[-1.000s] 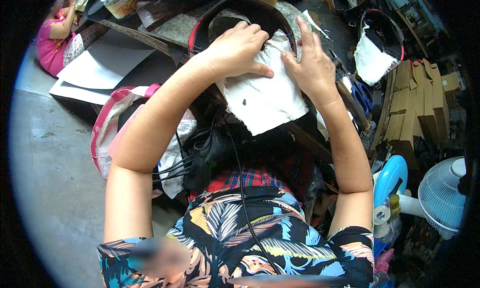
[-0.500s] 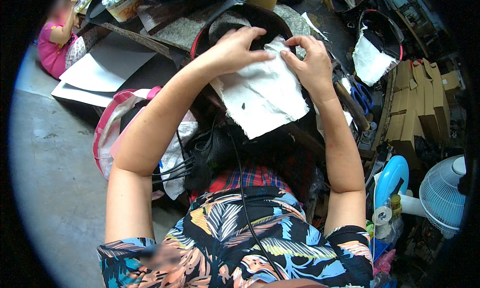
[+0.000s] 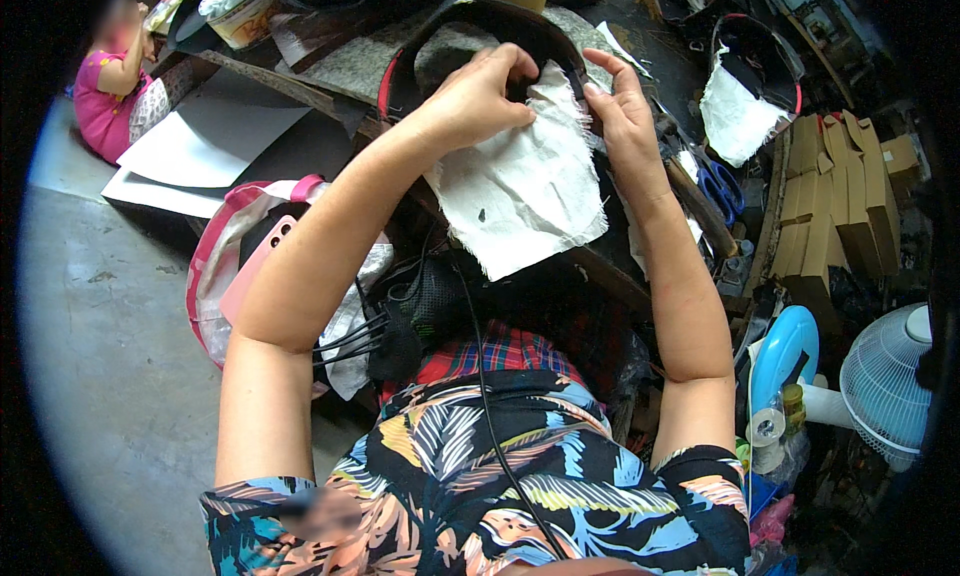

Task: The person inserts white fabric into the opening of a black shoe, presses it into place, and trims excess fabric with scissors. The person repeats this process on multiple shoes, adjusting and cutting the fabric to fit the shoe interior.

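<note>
Both hands have slid up the white cloth (image 3: 525, 191): left hand (image 3: 480, 96) pinches its top edge onto the black curved piece (image 3: 480, 21), right hand (image 3: 620, 116) presses flat beside, so smoothing along the rim seems next.

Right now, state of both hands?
Left hand: closed, pinching the top edge of the frayed white cloth sheet.
Right hand: open, fingers flat against the cloth's right edge.
</note>
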`<action>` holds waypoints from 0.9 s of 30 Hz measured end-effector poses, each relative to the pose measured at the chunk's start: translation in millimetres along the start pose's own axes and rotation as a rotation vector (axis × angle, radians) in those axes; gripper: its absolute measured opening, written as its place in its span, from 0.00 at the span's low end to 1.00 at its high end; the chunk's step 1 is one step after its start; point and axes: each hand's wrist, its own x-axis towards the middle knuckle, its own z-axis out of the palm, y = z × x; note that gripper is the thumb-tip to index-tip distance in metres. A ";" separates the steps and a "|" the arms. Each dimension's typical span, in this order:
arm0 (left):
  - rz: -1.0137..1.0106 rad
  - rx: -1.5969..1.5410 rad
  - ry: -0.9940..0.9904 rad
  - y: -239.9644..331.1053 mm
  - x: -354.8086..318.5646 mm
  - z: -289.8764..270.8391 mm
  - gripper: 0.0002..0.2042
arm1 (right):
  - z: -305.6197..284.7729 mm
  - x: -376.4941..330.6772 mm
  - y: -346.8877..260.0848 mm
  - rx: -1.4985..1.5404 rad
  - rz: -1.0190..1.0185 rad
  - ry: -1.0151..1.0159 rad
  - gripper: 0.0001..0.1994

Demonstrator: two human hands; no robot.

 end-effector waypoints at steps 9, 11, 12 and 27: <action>-0.013 -0.398 -0.024 4.4 4.8 5.3 0.27 | -6.7 -2.1 -7.3 -0.029 -0.110 -0.128 0.31; -0.088 -0.422 -0.149 4.7 2.9 -0.1 0.22 | -9.5 -2.3 -7.8 -0.031 -0.075 -0.146 0.31; -0.035 -0.420 -0.151 5.8 1.2 -1.6 0.20 | -10.5 -2.3 -8.0 -0.041 -0.043 -0.152 0.31; 0.414 0.528 0.155 17.5 -0.3 11.4 0.09 | -3.9 -0.3 -0.2 -0.056 -0.026 -0.049 0.23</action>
